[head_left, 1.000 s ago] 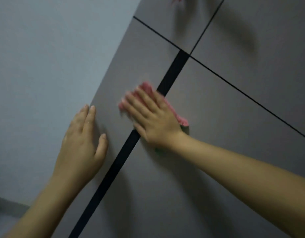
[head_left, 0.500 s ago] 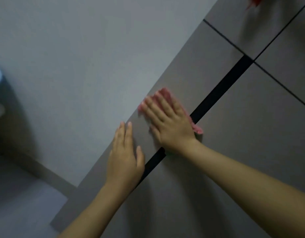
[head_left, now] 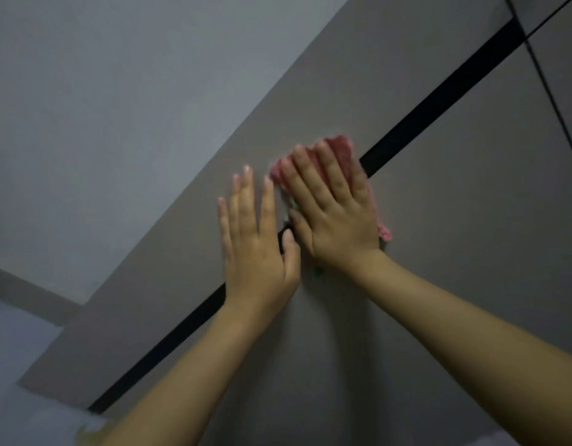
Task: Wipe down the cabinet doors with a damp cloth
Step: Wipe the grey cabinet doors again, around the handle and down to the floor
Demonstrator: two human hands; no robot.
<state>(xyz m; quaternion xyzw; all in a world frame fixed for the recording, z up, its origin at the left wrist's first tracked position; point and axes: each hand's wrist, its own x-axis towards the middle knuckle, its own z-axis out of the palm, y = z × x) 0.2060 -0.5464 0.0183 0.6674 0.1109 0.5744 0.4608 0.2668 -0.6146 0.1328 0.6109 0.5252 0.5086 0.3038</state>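
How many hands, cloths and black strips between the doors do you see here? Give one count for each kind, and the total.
Hands: 2, left hand and right hand
Cloths: 1, pink cloth
Black strips: 1, black strip
Total: 4

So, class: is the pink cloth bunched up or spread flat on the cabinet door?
Bunched. The cloth shows in rumpled folds past the fingertips of the right hand pressing it to the door.

Pink cloth (head_left: 337,149) mostly hidden under right hand (head_left: 334,214); only fringes show. Black gap (head_left: 439,101) between cabinet doors (head_left: 455,252) covered behind both hands. Left hand (head_left: 255,249) fingertips motion-blurred. Forearms cut off at the bottom and right edges.
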